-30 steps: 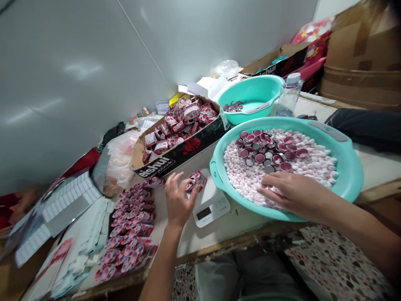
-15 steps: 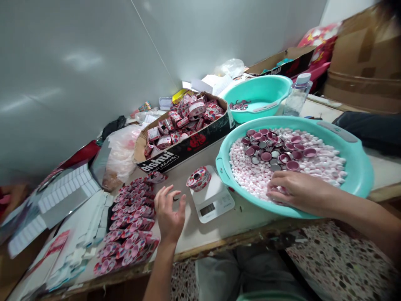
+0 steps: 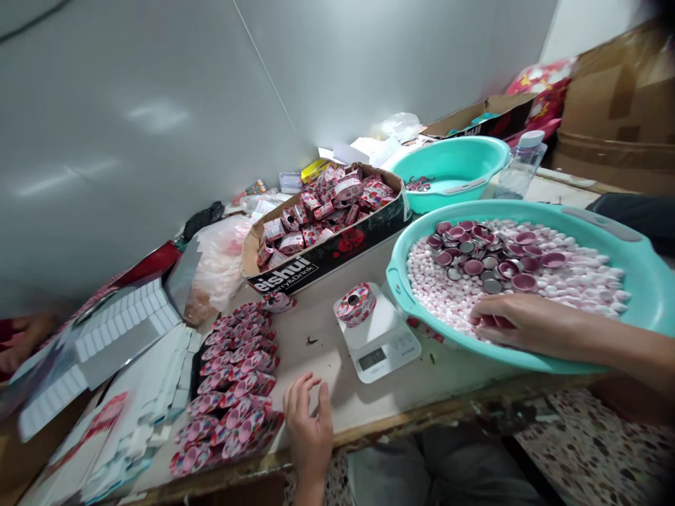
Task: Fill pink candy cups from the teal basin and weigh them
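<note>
My right hand (image 3: 514,325) reaches into the large turquoise basin (image 3: 651,281), fingers curled down among small white and pink candies (image 3: 443,292). What its fingertips hold is hidden. Beside it in the basin lies a heap of purple and silver caps (image 3: 472,267). Near the front table edge, my left hand (image 3: 310,414) is open and holds nothing. Between the hands stands a white digital scale (image 3: 387,355), bearing a round red-patterned container (image 3: 356,305) with a dark hole. Rows of similar patterned containers (image 3: 237,386) with pink cups lie left of my left hand.
A cardboard tray (image 3: 337,253) of patterned containers stands behind the scale. Further back are a second turquoise basin (image 3: 458,158) and a clear bottle (image 3: 522,169). White folded cartons (image 3: 124,337) lie left, near another person's hand (image 3: 24,341). Large cardboard boxes (image 3: 622,105) stand right.
My left hand has drawn back from beside the scale toward the front table edge. My right hand stays in the candies. The camera view has shifted slightly.
</note>
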`<state>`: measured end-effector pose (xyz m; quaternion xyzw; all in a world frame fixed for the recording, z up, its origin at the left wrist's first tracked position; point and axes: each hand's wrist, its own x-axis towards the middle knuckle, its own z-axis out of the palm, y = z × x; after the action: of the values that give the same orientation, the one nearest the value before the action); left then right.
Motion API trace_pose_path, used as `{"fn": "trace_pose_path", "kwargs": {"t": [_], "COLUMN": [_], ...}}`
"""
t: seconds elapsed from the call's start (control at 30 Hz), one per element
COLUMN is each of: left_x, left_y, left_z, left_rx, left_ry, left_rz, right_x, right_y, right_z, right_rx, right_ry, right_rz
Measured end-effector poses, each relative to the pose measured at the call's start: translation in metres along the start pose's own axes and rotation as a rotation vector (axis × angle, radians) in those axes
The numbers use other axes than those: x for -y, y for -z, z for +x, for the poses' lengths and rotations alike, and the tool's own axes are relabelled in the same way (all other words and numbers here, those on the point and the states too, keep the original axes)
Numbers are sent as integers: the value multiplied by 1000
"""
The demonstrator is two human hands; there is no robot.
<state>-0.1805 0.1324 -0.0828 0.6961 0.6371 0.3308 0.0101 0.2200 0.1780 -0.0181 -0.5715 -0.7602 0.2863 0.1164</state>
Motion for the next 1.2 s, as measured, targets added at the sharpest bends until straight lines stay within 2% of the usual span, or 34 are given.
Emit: {"fn": "trace_pose_path", "kwargs": {"t": [0.1,0.23,0.63,1.03,1.2], "left_x": [1,2,3,7,11], "left_y": [-2,-3,-4,-5,-7], "left_z": [2,3,0,-1,-3], "left_rx": [6,9,-15,-44,-88], "left_ry": [27,36,39,11,-26], "left_rz": [-5,-6,-3,-5,-16], "right_x": [-4,-8,3,-1,3], "right_y": [-3,-6,-4,-5,-5], "right_z": [1,4,2,1,0], "right_rx": [-22,10,8,-45,-138], "right_ry": [25,11,-18,19,27], "right_rz": [25,35,6,-9,-77]}}
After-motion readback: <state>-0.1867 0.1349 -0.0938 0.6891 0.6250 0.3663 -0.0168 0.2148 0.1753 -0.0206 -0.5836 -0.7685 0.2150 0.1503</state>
